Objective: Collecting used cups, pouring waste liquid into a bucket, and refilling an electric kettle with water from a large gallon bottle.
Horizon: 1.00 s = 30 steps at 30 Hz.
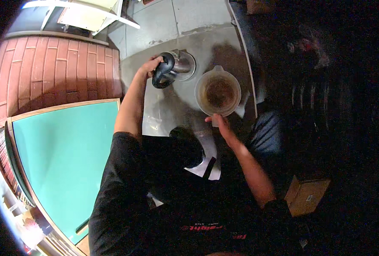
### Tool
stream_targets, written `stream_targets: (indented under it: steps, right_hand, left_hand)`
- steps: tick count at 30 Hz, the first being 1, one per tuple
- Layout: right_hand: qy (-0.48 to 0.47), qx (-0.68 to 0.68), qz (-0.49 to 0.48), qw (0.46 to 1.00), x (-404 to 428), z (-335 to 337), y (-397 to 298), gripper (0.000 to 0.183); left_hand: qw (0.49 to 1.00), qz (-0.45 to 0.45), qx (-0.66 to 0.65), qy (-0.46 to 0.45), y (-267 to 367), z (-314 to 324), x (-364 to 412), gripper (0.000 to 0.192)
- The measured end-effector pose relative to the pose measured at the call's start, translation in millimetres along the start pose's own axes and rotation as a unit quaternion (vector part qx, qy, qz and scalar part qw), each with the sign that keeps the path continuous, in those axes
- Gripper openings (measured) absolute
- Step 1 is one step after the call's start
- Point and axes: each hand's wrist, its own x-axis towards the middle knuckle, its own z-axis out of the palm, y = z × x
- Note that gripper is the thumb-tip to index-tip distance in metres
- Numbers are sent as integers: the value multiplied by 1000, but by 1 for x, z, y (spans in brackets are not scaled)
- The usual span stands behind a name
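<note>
My left hand (151, 65) grips the black handle of a clear kettle-like vessel (184, 65). The vessel appears tilted, with its black upper part toward me and its clear round body pointing right, over a smooth grey surface (157, 105). At the right, a translucent plastic jug (218, 92) with a pouring spout stands with its mouth upward. Something brown shows inside it; whether liquid or residue, I cannot tell. My right hand (220, 123) holds the jug's handle on the side nearest me, with the thumb pointing left.
A straight edge (248, 64) bounds the grey surface on the right, beyond which it is dark. On the left are a brick wall (48, 70) and a wood-framed green board (64, 153). A cardboard box (309, 195) sits at lower right. White framing (80, 9) crosses the upper left.
</note>
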Motion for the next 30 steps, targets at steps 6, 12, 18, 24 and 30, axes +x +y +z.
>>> stream_targets:
  steps: [6, 12, 18, 24, 30]
  right_hand:
    - [-15, 12, 5, 1000, 3, -7, 6, 44]
    - [-3, 15, -7, 1000, -4, -2, -9, 45]
    - [-10, 17, -19, 1000, 3, -8, 14, 49]
    - [-15, -10, -26, 1000, 7, -9, 21, 52]
    - [-7, -9, 8, 1000, -2, -8, 3, 54]
  left_hand:
    - [995, 78, 31, 61, 4, 8, -7, 50]
    - [910, 129, 382, 96, 28, 27, -18, 72]
    - [842, -24, 523, 127, 74, 61, -49, 65]
    - [806, 46, 574, 140, 45, 42, -28, 50]
    - [865, 50, 466, 179, 50, 58, -54, 40]
